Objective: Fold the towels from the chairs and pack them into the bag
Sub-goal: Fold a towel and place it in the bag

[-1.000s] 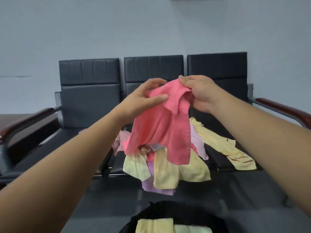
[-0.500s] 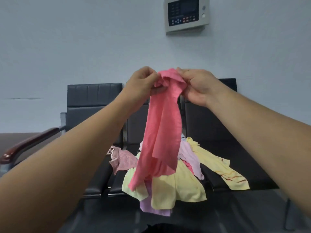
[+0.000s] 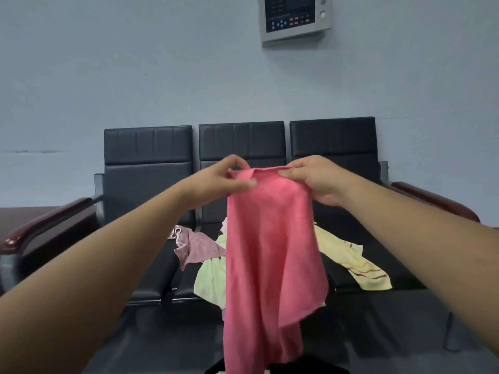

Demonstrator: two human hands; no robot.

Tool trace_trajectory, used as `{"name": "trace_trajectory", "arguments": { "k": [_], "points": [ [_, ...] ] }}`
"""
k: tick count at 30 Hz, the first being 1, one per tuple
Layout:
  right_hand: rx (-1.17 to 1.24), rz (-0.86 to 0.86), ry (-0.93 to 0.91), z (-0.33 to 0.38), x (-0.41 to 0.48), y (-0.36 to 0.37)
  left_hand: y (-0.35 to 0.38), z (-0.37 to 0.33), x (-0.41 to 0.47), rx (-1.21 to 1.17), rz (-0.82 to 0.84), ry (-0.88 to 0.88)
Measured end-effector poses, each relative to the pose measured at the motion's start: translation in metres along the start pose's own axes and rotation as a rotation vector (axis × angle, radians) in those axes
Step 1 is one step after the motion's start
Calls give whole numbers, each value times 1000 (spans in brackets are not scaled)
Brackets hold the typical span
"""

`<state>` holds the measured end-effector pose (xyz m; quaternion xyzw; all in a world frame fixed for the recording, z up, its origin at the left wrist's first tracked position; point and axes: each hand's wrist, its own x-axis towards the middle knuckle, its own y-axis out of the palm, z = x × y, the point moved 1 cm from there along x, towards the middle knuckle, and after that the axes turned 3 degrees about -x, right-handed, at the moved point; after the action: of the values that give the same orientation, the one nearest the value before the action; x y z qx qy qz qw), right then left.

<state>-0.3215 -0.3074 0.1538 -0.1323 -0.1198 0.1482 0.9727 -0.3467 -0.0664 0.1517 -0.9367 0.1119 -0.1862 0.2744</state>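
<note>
- The hanging towel (image 3: 270, 252) is hanging in front of the row of chairs (image 3: 148, 184). The left grip (image 3: 226, 180) and the right grip (image 3: 313, 182) are pinching its top edge, one at each end.
- The towel pile (image 3: 210, 279) is lying on the middle seat, behind the hanging towel, which is partly hiding it.
- The left towel (image 3: 198, 247) is lying at the left side of the pile and touching it.
- The right towel (image 3: 351, 263) is lying on the right seat.
- The bag (image 3: 213, 370) is sitting under the hanging towel, before the chairs.
- The wall panel (image 3: 293, 17) is hanging on the wall, high above the chairs.
</note>
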Motion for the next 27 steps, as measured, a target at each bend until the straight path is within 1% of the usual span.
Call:
{"name": "trace_trajectory", "arguments": {
  "k": [1, 2, 3, 5, 7, 9, 10, 12, 14, 17, 20, 23, 27],
  "points": [
    [-65, 12, -18, -6, 0, 0, 3, 5, -2, 177, 30, -4],
    [-139, 32, -41, -12, 0, 0, 5, 10, -2, 291, 21, 8],
    [-201, 55, -50, -17, 0, 0, 7, 13, -1, 327, -11, 22],
    [-216, 146, -15, -26, -3, 0, 6, 19, 1, 270, -79, 9],
    [-261, 280, 38, -35, -7, 3, 6, 25, 1, 146, -108, -61],
    [-501, 355, 55, -47, -10, 6, 7, 32, -1, 41, -141, -97],
    [-642, 374, 50, -53, -11, 7, 7, 37, -2, 27, -171, -117],
    [-873, 381, 50, -66, -9, 5, 5, 45, -2, 92, -229, -149],
    [-948, 345, 77, -80, -8, -2, 3, 53, -3, 168, -268, -199],
    [-970, 303, 127, -97, -8, -14, -1, 61, -6, 185, -332, -285],
    [-974, 233, 153, -111, -6, -24, -4, 71, -7, 227, -350, -336],
    [-969, 83, 141, -119, 1, -35, -7, 78, -8, 281, -357, -349],
    [-998, -166, 28, -115, 7, -44, -7, 82, -10, 391, -394, -331]
  ]
}}
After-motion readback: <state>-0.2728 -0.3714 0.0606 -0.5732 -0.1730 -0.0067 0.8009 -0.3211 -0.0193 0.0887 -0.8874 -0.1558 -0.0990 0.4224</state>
